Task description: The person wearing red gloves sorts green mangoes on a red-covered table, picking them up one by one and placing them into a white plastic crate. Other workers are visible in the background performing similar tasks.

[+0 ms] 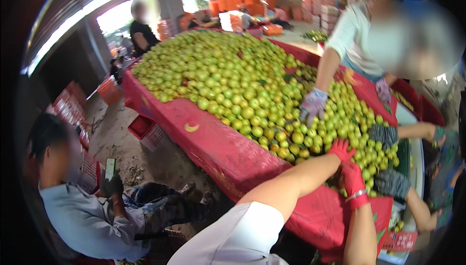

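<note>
A large heap of green, round fruit [218, 72] fills a bin lined with red cloth [214, 137]. My left hand [341, 150], in a red glove, lies on the fruit at the near side, fingers spread. Just below it, my right hand [352, 175], also red-gloved and with a metal bracelet at the wrist, reaches down at the fruit; its fingertips are partly hidden. Whether either hand grips a fruit cannot be told. A co-worker's patterned glove [314, 105] rests on the heap beyond my left hand. Two dark-gloved hands [392, 183] of another co-worker touch the fruit on the right.
A seated person [72, 206] holds a phone [110, 169] at the left. Red and white crates [149, 132] stand on the floor beside the bin. Another person [142, 32] stands at the far left of the bin. Orange crates [247, 4] are stacked at the back.
</note>
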A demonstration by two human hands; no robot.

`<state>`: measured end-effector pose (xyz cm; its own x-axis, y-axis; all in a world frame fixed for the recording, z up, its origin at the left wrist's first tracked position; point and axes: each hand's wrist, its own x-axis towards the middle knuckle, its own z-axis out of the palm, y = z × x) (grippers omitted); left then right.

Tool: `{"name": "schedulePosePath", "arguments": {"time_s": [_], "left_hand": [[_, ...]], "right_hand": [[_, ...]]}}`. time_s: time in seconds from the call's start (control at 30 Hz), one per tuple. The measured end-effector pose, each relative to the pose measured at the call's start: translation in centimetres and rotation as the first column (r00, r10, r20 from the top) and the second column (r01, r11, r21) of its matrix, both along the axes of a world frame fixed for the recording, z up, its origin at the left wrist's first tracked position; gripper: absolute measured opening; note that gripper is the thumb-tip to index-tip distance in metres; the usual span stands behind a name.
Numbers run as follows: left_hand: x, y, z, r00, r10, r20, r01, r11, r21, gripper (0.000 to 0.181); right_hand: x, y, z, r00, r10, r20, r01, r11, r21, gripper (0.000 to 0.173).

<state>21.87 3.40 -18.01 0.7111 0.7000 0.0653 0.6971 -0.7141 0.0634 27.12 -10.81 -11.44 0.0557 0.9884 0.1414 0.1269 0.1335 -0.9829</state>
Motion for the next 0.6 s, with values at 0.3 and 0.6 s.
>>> {"name": "schedulePosePath", "arguments": {"time_s": [0.3, 0.6], "left_hand": [[-12.3, 1.9, 9.3, 0.976, -0.179, 0.123, 0.188, 0.98, -0.066, 0.073], [-26.1, -2.1, 12.1, 0.88, 0.185, -0.438, -0.334, 0.896, -0.292, 0.114]], "right_hand": [[-2.0, -1.4, 2.5, 0.87, 0.232, 0.434, -0.123, 0.957, -0.264, 0.027], [-2.0, -1.9, 2.9, 0.811, 0.292, 0.507, -0.163, 0.945, -0.284, 0.03]]}}
